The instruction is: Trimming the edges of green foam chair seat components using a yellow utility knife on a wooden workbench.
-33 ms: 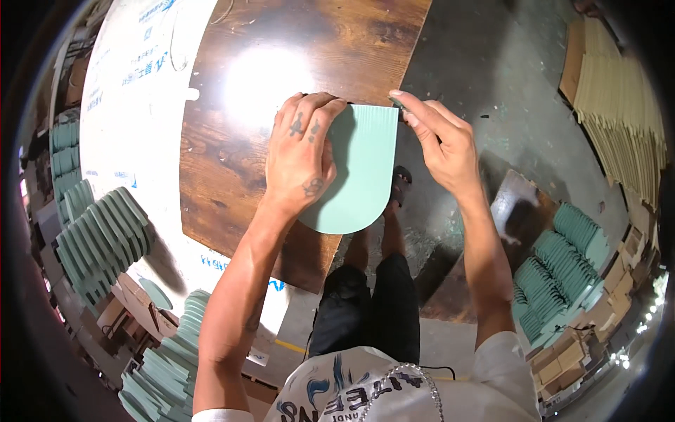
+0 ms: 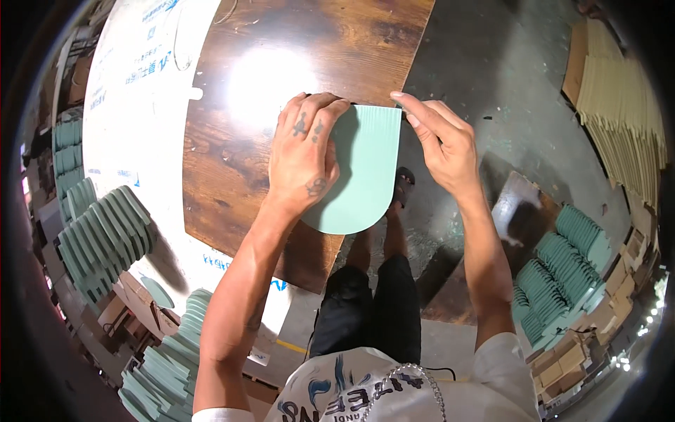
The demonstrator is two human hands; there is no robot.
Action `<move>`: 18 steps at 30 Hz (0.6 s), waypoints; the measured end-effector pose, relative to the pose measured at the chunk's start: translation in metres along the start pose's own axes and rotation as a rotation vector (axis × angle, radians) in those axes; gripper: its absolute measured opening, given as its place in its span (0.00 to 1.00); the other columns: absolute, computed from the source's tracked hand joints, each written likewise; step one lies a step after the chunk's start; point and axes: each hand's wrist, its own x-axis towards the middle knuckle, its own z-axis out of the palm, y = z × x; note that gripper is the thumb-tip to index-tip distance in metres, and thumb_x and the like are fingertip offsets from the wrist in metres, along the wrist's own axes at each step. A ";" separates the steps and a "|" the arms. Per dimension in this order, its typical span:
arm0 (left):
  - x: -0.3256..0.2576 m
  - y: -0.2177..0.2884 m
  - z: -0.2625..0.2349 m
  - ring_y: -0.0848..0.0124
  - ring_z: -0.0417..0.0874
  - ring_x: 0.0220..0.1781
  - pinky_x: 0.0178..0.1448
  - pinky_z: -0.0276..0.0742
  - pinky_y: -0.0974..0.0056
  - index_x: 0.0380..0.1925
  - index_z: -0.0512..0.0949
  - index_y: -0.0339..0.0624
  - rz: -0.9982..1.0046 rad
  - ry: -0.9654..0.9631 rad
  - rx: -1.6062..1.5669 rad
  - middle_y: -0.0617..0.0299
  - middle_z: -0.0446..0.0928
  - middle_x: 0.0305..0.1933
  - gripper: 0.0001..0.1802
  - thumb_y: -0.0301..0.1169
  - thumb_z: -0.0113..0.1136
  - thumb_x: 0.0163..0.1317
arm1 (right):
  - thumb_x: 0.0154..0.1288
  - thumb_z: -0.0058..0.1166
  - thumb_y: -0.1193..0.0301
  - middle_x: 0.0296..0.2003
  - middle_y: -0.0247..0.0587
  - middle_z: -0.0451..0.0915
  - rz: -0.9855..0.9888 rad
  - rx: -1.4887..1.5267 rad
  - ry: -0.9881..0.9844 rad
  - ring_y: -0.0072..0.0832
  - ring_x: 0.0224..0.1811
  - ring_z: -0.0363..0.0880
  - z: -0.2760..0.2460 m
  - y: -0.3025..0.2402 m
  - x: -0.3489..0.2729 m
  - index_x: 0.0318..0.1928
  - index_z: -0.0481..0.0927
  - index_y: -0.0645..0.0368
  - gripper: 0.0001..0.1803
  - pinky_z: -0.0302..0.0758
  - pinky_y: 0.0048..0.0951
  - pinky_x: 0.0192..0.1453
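Note:
A pale green panel [image 2: 365, 169] with fine ribs, straight at its far end and rounded at its near end, lies at the right edge of the brown wooden tabletop. Its near end juts past the table edge. My left hand [image 2: 306, 151] grips the panel's left side, fingers curled over its far left corner. At the far right corner, my right hand [image 2: 443, 141] is closed in a pinch, thumb and forefinger against the panel's edge. A small dark thing sits between those fingertips, too hidden to name.
The wooden tabletop [image 2: 232, 162] adjoins a white printed sheet [image 2: 112, 105] on the left. Stacked green panels [image 2: 105, 243] stand at left, with more green panels [image 2: 562, 260] at right on a low board. Pale yellowish sheets [image 2: 619, 105] are piled at the far right.
The table and panel sit slightly farther right in view. My right fingertips are now closer against the panel's corner, and the small dark thing shows less. My left hand keeps its grip.

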 end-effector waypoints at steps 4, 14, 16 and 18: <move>-0.007 -0.016 -0.013 0.46 0.76 0.63 0.70 0.72 0.45 0.58 0.76 0.37 0.025 0.058 0.010 0.47 0.77 0.58 0.36 0.14 0.53 0.42 | 0.67 0.53 0.86 0.41 0.45 0.85 -0.057 0.098 0.031 0.38 0.40 0.82 0.025 -0.014 0.009 0.57 0.86 0.57 0.22 0.79 0.35 0.46; -0.014 -0.002 0.009 0.46 0.71 0.67 0.78 0.63 0.45 0.61 0.71 0.39 -0.014 0.020 -0.027 0.51 0.72 0.60 0.33 0.19 0.61 0.50 | 0.72 0.51 0.83 0.39 0.55 0.85 0.176 0.138 0.048 0.49 0.39 0.84 0.027 -0.039 -0.108 0.53 0.86 0.68 0.14 0.80 0.40 0.43; -0.018 -0.003 -0.004 0.45 0.71 0.66 0.77 0.64 0.45 0.60 0.71 0.39 -0.022 0.032 -0.017 0.51 0.72 0.60 0.33 0.18 0.61 0.50 | 0.75 0.47 0.83 0.42 0.57 0.85 0.194 0.114 0.140 0.51 0.39 0.84 0.035 -0.041 -0.072 0.57 0.83 0.69 0.15 0.80 0.39 0.44; -0.015 0.000 -0.005 0.45 0.72 0.66 0.76 0.65 0.45 0.60 0.71 0.39 -0.018 0.040 -0.026 0.51 0.72 0.59 0.32 0.18 0.61 0.50 | 0.74 0.47 0.83 0.44 0.56 0.84 0.128 0.059 0.123 0.49 0.41 0.83 0.035 -0.035 -0.066 0.59 0.82 0.69 0.17 0.79 0.39 0.45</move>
